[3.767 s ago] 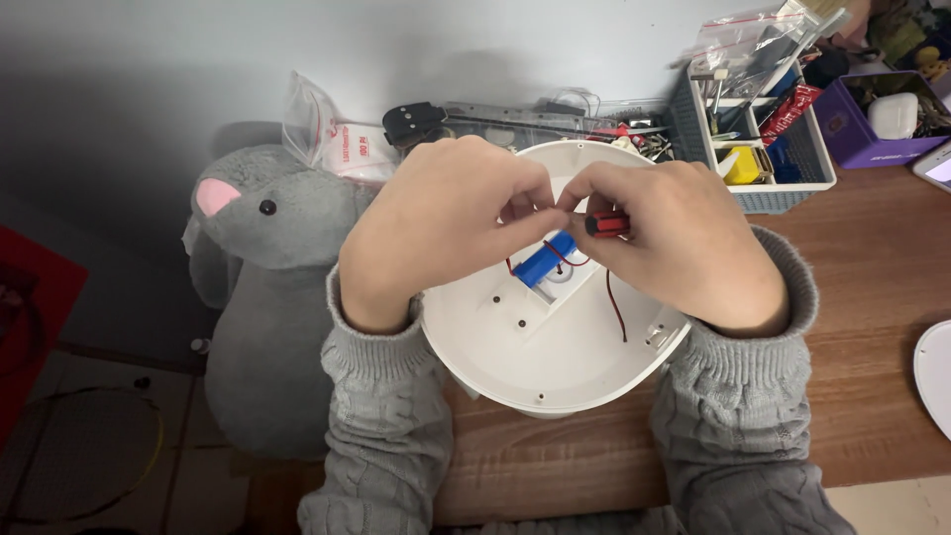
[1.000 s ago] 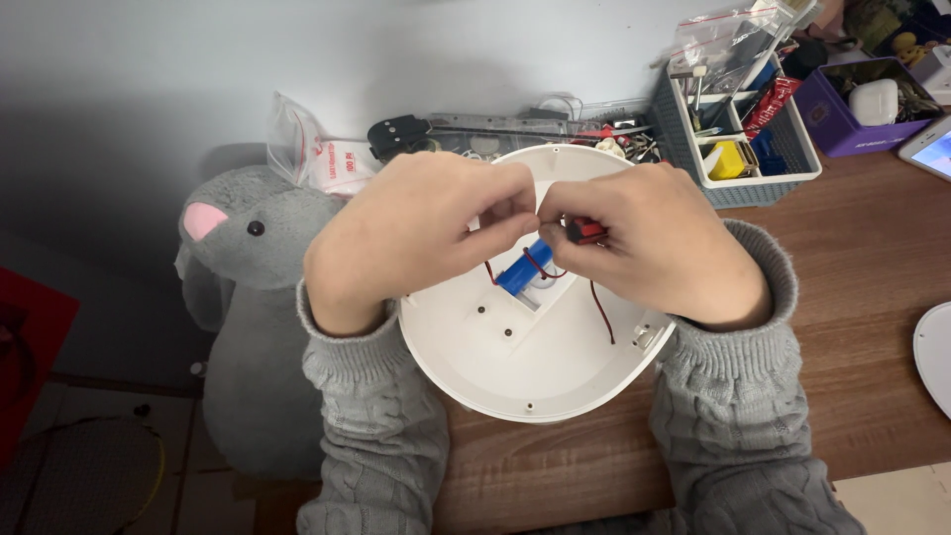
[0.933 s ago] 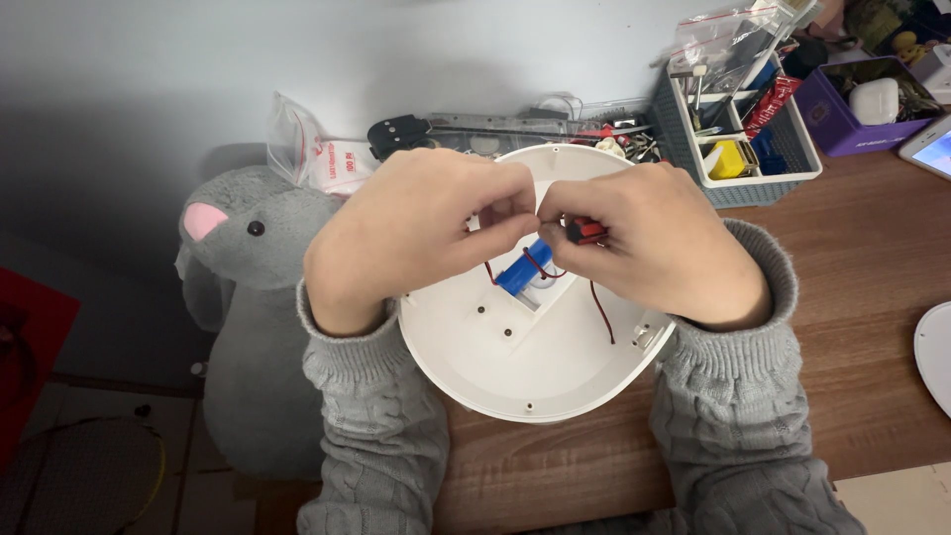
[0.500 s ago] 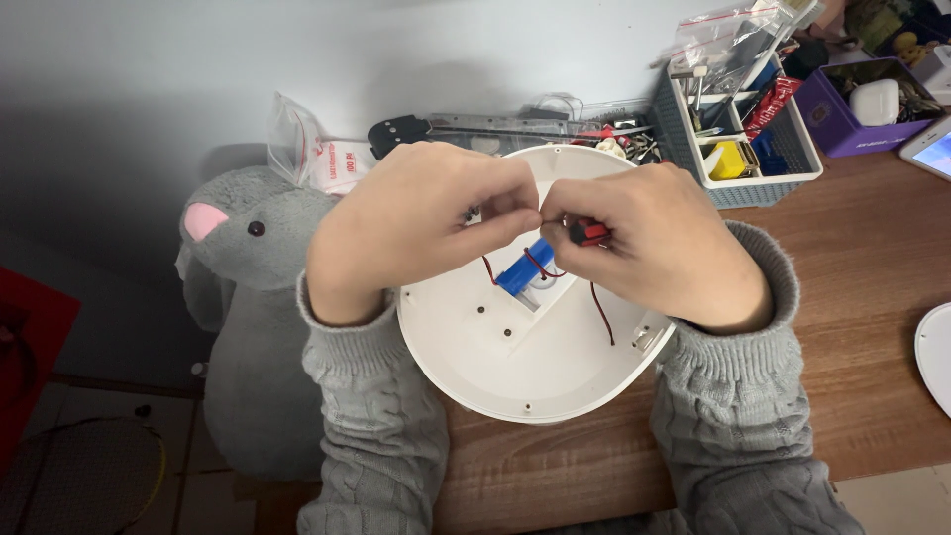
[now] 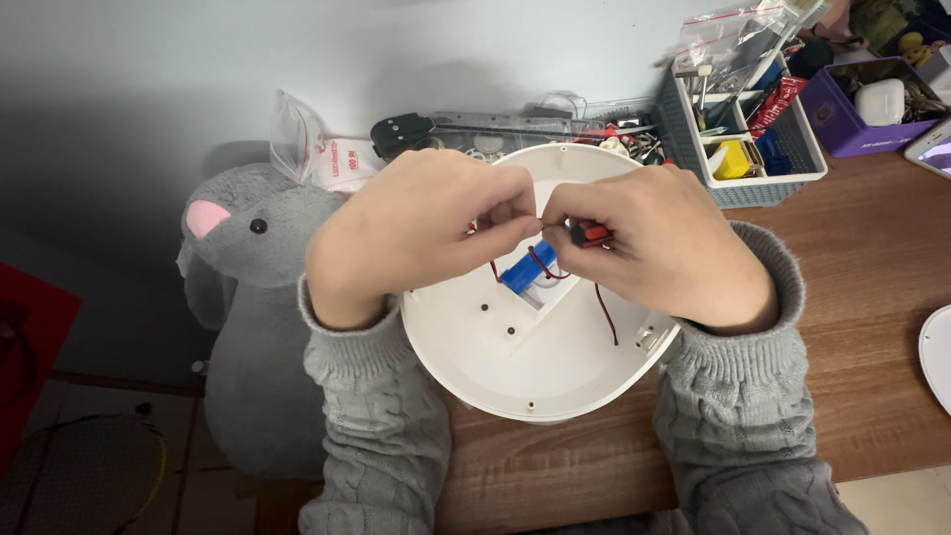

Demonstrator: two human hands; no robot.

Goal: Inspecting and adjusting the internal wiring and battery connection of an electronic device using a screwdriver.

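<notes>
Wood-grain desk [image 5: 872,297] against a grey wall, with a grey plush mouse [image 5: 253,297] at its left edge and a grey bin of tools [image 5: 738,129] behind. Over a round white housing [image 5: 540,372] lying open side up, the left hand [image 5: 416,233] pinches a thin wire, while the right hand [image 5: 659,248] grips a small red connector [image 5: 594,233]. Joining the two ends seems the step in hand; it needs fine alignment. Inside sits a blue cylindrical cell [image 5: 525,269], probably a battery, trailing red wires.
</notes>
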